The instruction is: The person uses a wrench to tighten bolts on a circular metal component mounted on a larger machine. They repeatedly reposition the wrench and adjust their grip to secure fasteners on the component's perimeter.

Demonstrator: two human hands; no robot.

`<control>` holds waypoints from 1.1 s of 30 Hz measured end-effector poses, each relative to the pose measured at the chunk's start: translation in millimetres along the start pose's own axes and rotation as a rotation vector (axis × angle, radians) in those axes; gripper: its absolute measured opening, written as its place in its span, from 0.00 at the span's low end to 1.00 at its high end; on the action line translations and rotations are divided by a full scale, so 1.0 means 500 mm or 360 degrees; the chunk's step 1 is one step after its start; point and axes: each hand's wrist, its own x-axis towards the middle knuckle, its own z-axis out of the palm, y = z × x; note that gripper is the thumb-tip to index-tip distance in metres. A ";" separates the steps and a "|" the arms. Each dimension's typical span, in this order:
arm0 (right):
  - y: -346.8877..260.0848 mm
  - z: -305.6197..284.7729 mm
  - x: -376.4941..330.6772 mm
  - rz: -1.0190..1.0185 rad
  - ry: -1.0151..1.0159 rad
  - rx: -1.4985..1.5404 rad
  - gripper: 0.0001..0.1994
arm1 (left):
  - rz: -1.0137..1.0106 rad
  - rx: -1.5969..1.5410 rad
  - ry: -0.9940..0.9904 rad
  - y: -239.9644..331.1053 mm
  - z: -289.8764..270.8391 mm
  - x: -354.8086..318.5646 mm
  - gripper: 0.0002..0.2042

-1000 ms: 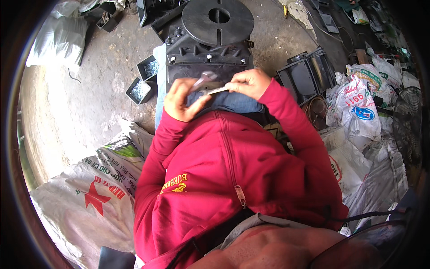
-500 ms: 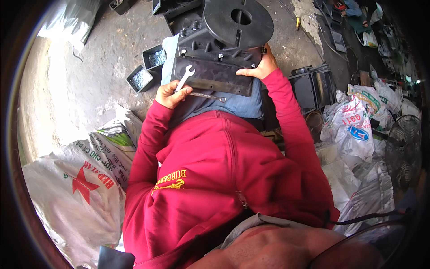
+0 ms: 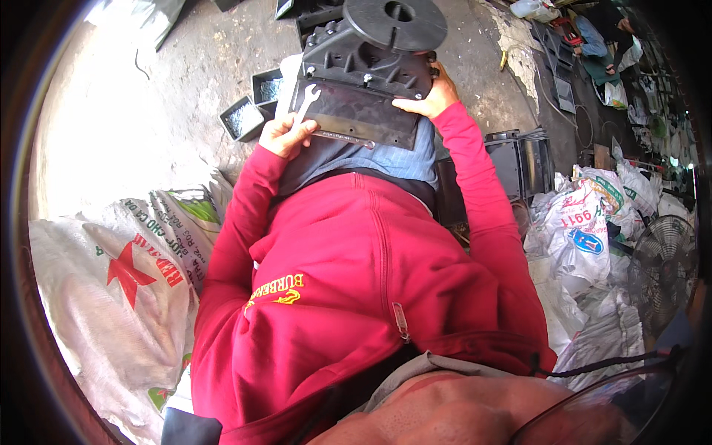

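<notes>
My left hand is closed around a silver open-end wrench, whose jaw points up over the black part. A second thin wrench sticks out to the right from the same hand, along the lower edge of the part. Across my thighs rests a black machine part, a flat plate with a ribbed body and several bolts. Its top end carries a round black disc with a centre hole and a slot. My right hand grips the right side, thumb on the plate, other fingers partly hidden behind.
Two small black bins of metal fasteners stand on the floor at left. White woven sacks lie near my left arm; more bags are piled at right by a black fan. Black housings stand beyond my right forearm. Another person is far right.
My view has tilted slightly, so the part and both hands appear a little higher. Each hand keeps the same hold, the left on the wrenches, the right on the part.
</notes>
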 end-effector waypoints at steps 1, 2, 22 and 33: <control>-0.009 -0.003 0.008 -0.0003 0.0003 0.0013 0.38 | -0.0032 0.0018 0.0032 0.016 -0.001 -0.008 0.08; -0.014 -0.009 0.015 -0.0005 0.0008 0.0025 0.39 | -0.0063 0.0036 0.0062 0.030 -0.001 -0.015 0.08; -0.198 -0.081 -0.117 0.1004 -0.0664 0.1545 0.10 | 0.0484 0.0112 -0.0189 0.121 0.128 -0.001 0.04; -0.062 -0.045 -0.062 0.0786 -0.0437 0.1612 0.12 | 0.0697 0.0400 0.0352 0.065 0.101 -0.051 0.12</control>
